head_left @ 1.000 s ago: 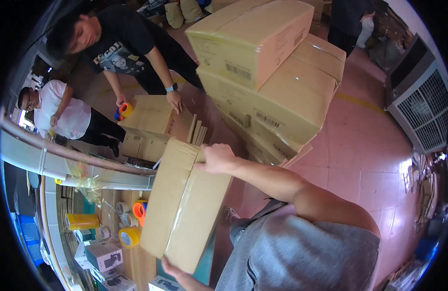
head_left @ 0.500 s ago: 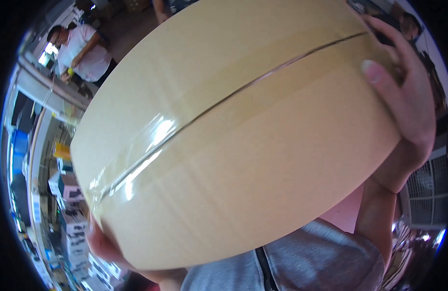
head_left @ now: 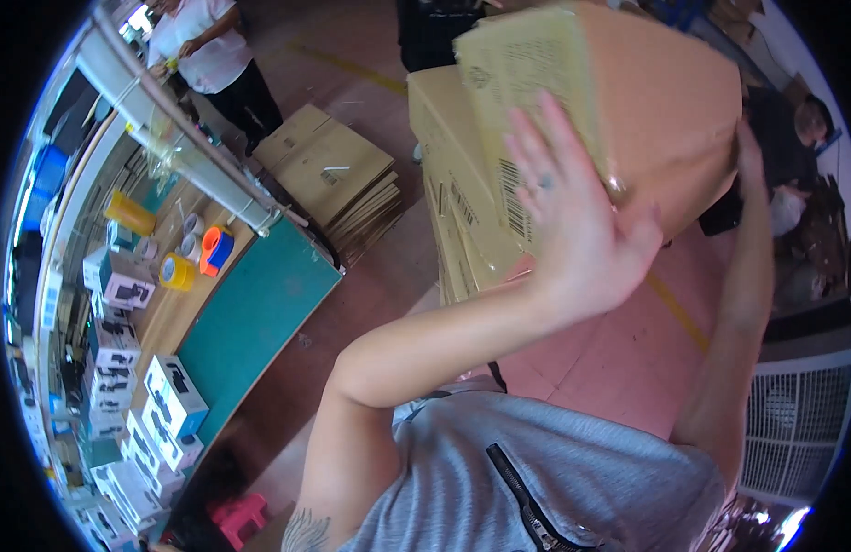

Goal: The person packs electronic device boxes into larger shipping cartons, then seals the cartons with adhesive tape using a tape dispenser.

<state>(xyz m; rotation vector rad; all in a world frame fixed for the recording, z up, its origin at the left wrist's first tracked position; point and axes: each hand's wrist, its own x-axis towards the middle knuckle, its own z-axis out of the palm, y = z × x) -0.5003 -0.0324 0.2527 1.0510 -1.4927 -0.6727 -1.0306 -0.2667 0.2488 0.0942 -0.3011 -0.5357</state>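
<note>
I am having both my hands at one brown carton [head_left: 665, 101], which is standing tilted in front of me, over a stack of other cartons [head_left: 476, 235]; whether it is fully resting on them, I cannot tell. My left hand [head_left: 586, 235] is lying at its near corner with an unfolded palm, and the fingers are pointing upward and standing apart, not clenching around anything. My right hand [head_left: 751, 161] is being placed along the right side of the same carton; its fingers are partly hiding, so I cannot tell if they are grasping.

On my left, the desk [head_left: 260, 294] is showing a green surface. It is carrying an orange and blue tape dispenser [head_left: 215, 250], a yellow tape roll [head_left: 178, 271] and small white boxes [head_left: 177, 396]. Beyond the desk, flattened cartons [head_left: 324, 170] are lying in a pile, and a person in a white shirt [head_left: 200, 46] is standing behind them.
</note>
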